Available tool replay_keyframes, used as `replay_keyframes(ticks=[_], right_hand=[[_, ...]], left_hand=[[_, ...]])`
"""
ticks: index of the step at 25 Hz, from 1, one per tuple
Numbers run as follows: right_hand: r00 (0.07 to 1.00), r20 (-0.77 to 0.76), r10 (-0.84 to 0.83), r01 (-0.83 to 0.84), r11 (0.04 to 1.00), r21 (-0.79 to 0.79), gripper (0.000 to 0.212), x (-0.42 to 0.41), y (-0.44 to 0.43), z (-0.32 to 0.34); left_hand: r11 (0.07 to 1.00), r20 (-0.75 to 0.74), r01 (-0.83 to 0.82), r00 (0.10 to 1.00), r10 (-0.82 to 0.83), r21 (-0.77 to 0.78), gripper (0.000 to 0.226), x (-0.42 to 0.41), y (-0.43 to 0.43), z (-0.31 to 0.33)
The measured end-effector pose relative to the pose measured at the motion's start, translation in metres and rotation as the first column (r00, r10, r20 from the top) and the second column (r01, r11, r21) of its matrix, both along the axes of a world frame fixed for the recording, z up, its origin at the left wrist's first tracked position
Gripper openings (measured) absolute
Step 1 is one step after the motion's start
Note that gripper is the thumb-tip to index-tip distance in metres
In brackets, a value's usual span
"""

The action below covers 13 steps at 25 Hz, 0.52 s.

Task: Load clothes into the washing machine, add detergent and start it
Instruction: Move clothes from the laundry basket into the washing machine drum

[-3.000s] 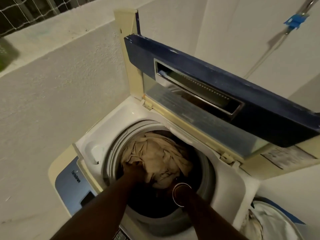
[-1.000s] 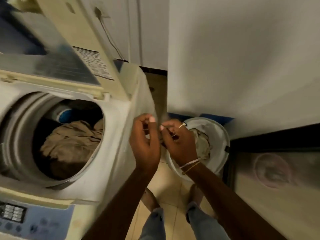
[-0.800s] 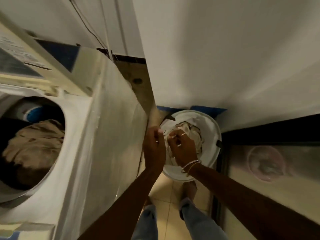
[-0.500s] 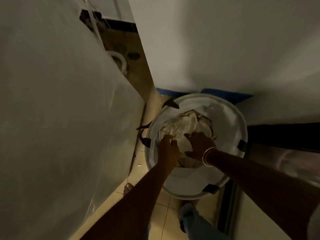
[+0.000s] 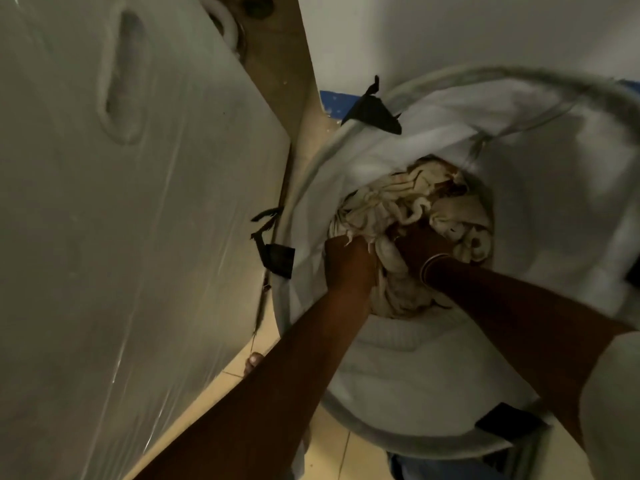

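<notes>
White laundry hamper [image 5: 519, 161] stands on the floor, its left rim just beside the washing machine side panel [image 5: 121, 237]; only a thin strip of tiled floor [image 5: 242, 368] between them; wall [image 5: 450, 36] close behind the hamper; mouth faces up, wide, open room inside. Cream clothes [image 5: 408, 206] bunched at the hamper's bottom, no clear long axis. Left hand [image 5: 349, 261] closed on the near-left cloth edge; right hand [image 5: 420, 245], bangled wrist, buried in cloth beside it, fingers hidden, grip cannot be told.
</notes>
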State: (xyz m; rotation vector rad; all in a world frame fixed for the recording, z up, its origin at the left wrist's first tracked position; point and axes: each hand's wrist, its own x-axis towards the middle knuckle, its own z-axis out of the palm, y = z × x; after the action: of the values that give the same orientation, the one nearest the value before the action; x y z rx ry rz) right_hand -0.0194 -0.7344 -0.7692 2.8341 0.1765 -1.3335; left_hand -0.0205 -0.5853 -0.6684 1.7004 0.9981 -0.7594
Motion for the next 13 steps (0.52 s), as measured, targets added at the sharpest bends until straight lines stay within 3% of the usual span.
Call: replay_keyframes(ticks=[2, 4, 6, 8, 11, 13], right_hand=[[0.998, -0.001, 0.058, -0.057, 0.997, 0.046, 0.05, 0.014, 0.001, 0.023], [0.999, -0.015, 0.042, -0.04, 0.996, 0.075, 0.057, 0.023, 0.007, 0.063], [1.0, 0.001, -0.023, 0.023, 0.991, 0.133, 0.063, 0.022, 0.011, 0.114], [0.99, 0.011, -0.144, 0.137, 0.964, 0.226, 0.063, 0.02, 0.011, 0.175], [0.924, 0.067, -0.377, 0.32, 0.858, 0.402, 0.052, 0.029, 0.0, 0.27], [0.913, 0.088, -0.397, 0.311, 0.821, 0.479, 0.048, 0.034, -0.006, 0.333]], left_hand=[[1.0, -0.012, -0.022, 1.0, 0.022, 0.021, 0.033, -0.008, 0.01, 0.009], [1.0, -0.021, 0.002, 1.0, -0.002, 0.018, 0.033, -0.013, 0.018, 0.03], [0.999, -0.052, 0.02, 0.998, -0.022, -0.04, 0.037, -0.014, 0.021, 0.065], [0.979, 0.0, 0.174, 0.984, -0.176, -0.107, 0.051, -0.014, 0.022, 0.117], [0.855, 0.214, 0.519, 0.834, -0.508, 0.01, 0.084, -0.019, 0.025, 0.19], [0.686, 0.335, 0.719, 0.622, -0.708, 0.115, 0.121, -0.029, 0.025, 0.232]])
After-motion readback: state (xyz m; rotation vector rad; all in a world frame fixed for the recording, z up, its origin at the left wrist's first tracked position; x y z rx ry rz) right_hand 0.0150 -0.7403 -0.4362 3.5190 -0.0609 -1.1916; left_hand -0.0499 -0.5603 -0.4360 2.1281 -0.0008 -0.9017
